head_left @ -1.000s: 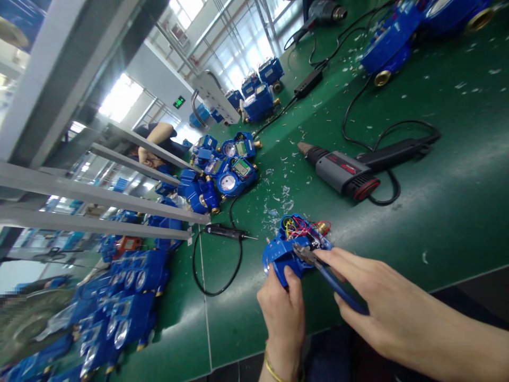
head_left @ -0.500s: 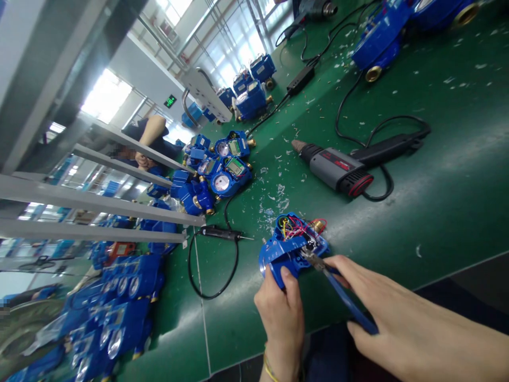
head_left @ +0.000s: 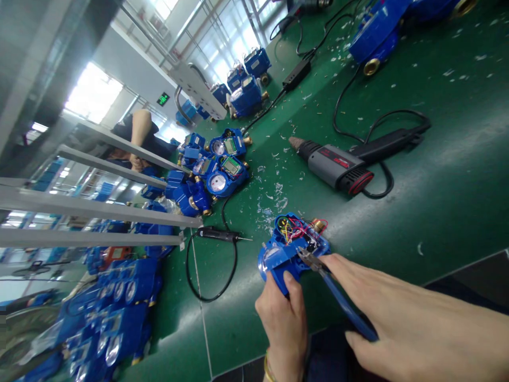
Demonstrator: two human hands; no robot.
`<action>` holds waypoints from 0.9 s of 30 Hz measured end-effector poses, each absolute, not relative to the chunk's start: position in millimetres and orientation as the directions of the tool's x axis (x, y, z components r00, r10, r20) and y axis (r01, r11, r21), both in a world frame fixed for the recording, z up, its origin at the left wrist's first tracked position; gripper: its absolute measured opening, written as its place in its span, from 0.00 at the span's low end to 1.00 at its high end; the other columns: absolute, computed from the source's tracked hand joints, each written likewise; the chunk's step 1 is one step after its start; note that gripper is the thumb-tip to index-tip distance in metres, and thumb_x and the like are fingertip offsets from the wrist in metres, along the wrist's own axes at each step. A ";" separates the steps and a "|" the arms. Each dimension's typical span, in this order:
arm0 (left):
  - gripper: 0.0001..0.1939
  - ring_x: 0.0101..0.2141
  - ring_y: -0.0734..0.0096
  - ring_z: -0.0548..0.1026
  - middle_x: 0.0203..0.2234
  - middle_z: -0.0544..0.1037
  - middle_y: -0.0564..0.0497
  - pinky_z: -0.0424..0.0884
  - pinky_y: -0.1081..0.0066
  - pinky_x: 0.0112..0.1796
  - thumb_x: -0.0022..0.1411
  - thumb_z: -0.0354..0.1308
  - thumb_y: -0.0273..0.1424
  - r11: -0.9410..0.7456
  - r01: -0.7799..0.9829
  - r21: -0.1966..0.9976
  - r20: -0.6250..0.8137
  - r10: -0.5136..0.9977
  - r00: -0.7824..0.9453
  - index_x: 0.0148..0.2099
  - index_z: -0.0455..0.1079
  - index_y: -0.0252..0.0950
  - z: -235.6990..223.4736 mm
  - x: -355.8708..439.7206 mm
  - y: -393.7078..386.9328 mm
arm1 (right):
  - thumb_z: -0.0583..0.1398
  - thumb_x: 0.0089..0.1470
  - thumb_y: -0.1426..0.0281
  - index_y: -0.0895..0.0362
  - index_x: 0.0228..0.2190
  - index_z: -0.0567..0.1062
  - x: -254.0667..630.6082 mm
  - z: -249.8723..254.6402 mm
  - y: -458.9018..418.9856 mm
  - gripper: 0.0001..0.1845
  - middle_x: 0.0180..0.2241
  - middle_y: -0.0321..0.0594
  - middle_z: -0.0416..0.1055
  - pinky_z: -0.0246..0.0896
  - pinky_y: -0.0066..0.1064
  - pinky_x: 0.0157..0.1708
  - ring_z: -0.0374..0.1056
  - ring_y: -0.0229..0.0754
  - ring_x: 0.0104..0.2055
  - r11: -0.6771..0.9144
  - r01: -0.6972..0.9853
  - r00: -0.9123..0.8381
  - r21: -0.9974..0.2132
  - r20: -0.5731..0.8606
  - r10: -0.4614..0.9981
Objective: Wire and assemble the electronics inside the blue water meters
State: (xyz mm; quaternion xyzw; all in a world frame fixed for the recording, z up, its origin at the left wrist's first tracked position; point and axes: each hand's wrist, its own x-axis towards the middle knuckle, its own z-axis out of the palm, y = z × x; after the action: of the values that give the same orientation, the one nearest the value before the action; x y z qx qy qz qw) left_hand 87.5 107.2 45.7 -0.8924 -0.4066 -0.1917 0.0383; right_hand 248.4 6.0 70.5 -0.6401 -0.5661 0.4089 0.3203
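A blue water meter (head_left: 284, 260) lies opened on the green bench, its compartment full of red, yellow and white wires (head_left: 296, 229). A brass fitting (head_left: 318, 225) juts from its far right side. My left hand (head_left: 281, 313) grips the meter's near left edge, thumb and fingers closed on the blue housing. In my right hand (head_left: 358, 297) are blue-handled cutting pliers (head_left: 338, 294). Their metal jaws touch or hover just over the housing beside the wires; I cannot tell which.
A grey heat gun (head_left: 338, 167) with a black cable lies to the right, beyond the meter. A thin black electric screwdriver (head_left: 218, 233) rests left. Several blue meters (head_left: 226, 175) stand behind, more at far left (head_left: 127, 297). White scraps (head_left: 278, 193) litter the bench (head_left: 449, 212). Another person's arm (head_left: 141, 130) shows behind the rack.
The pliers' jaws have shifted slightly left and up, from the wire compartment toward the meter's middle. My left hand keeps its hold. The camera view has moved a little.
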 end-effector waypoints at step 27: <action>0.17 0.15 0.70 0.71 0.16 0.71 0.54 0.60 0.71 0.18 0.72 0.40 0.32 -0.769 0.636 0.061 0.321 0.619 0.717 0.32 0.64 0.37 45.6 76.6 115.6 | 0.53 0.50 0.72 0.64 0.58 0.64 255.0 58.3 4.0 0.32 0.51 0.54 0.69 0.61 0.39 0.55 0.66 0.51 0.54 -0.307 0.257 -0.069 -0.917 -0.334 0.940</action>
State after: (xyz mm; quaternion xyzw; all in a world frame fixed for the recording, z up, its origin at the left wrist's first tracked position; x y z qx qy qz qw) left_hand 76.6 115.6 45.6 -0.9262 -0.3387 -0.1635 0.0268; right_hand 255.0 4.0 58.3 -0.6038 -0.4956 0.5373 0.3179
